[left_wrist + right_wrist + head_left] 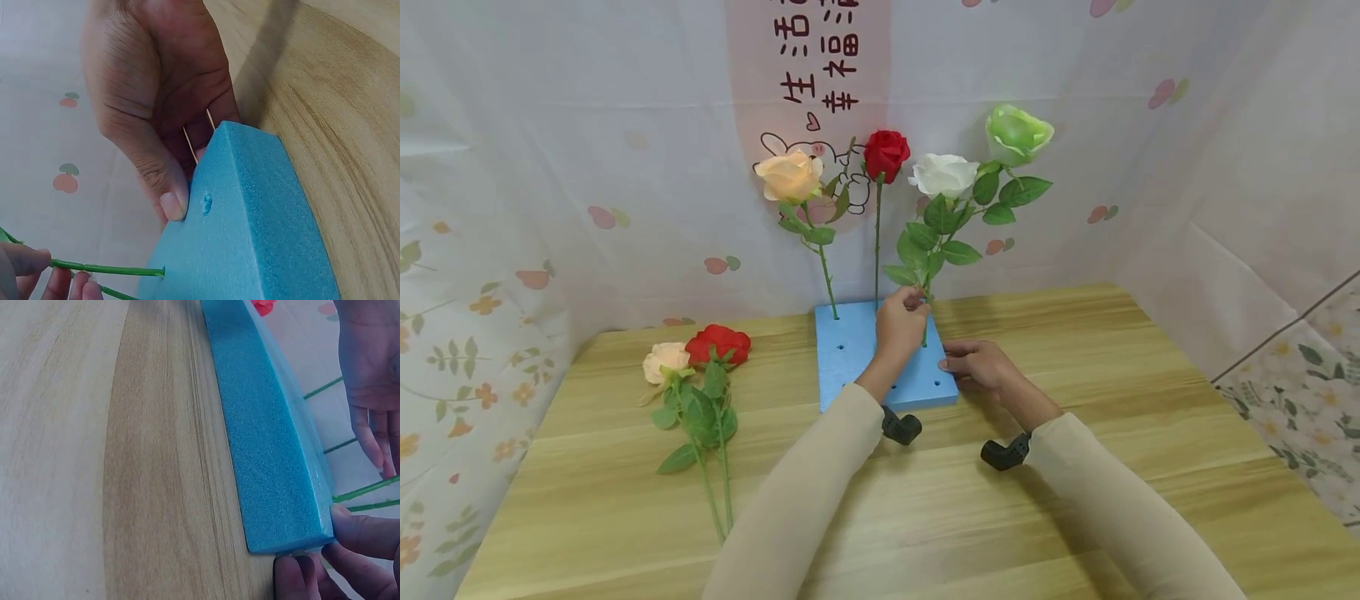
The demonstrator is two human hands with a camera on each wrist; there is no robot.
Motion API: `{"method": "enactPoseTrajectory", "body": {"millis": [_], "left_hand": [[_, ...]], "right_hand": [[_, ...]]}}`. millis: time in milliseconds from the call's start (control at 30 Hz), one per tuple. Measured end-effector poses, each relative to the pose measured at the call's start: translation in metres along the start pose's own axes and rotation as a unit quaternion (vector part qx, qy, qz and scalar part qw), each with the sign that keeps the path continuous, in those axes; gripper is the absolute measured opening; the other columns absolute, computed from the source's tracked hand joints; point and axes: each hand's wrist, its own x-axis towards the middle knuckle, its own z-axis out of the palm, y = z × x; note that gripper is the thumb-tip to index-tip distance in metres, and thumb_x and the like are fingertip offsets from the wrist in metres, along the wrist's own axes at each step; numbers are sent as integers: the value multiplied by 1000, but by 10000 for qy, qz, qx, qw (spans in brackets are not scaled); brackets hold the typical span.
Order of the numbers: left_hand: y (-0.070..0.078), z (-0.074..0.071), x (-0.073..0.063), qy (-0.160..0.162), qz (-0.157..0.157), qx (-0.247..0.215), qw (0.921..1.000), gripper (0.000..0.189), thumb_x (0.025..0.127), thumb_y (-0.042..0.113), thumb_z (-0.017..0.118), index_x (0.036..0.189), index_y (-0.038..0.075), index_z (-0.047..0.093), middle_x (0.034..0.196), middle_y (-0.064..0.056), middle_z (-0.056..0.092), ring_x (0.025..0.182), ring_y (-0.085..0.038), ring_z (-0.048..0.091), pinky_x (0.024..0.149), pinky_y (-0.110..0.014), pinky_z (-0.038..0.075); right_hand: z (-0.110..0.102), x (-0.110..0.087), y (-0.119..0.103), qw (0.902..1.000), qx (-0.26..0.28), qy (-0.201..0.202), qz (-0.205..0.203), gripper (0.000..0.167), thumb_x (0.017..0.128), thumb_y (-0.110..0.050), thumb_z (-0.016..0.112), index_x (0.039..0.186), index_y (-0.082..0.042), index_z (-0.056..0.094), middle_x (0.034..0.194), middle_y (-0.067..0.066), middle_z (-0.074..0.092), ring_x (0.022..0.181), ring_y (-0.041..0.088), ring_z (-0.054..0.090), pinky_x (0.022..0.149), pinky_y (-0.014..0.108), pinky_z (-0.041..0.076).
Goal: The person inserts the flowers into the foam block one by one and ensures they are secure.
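A light blue foam block (850, 375) with small holes lies on the table, several artificial roses standing in it. My left hand (901, 329) pinches a green rose stem (109, 269) just above the block's right side. Above that hand are a white rose (944, 175) and a taller green rose (1017, 135), their leaves overlapping; I cannot tell whose stem is held. My right hand (981, 364) grips the block's right edge, thumb (174, 203) on top and other fingers against the side. Behind, a peach rose (792, 176) and a red rose (887, 155) stand upright.
Another peach rose (666, 362) and red rose (718, 343) lie side by side on the wooden table (595, 467), left of the block. A printed cloth (647, 167) hangs close behind the table. Black wrist cameras (1006, 452) jut from both sleeves.
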Motion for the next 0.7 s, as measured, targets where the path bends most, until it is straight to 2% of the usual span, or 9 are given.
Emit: {"method": "enactPoseTrajectory", "body": {"millis": [267, 467, 700], "left_hand": [[-1, -4, -1, -182, -57, 179, 9997, 24, 92, 13, 65, 115, 12, 70, 90, -3, 68, 72, -15, 59, 60, -25, 45], [1, -13, -6, -226, -90, 278, 9993, 25, 92, 15, 64, 116, 13, 70, 93, -4, 69, 73, -16, 60, 60, -26, 45], [6, -32, -17, -479, -218, 329, 9981, 30, 95, 23, 62, 124, 18, 67, 102, -1, 69, 81, -16, 63, 66, -31, 49]], "right_hand": [[2, -2, -1, 10000, 72, 7, 19, 53, 93, -13, 64, 142, -1, 48, 132, 21, 59, 103, 22, 66, 94, 40, 53], [2, -2, -1, 10000, 45, -23, -20, 53, 94, -14, 64, 142, -2, 48, 132, 21, 58, 105, 23, 66, 93, 40, 53], [2, -2, 0, 10000, 29, -5, 22, 53, 93, -14, 64, 142, -2, 48, 134, 21, 57, 105, 22, 65, 94, 39, 53]]}}
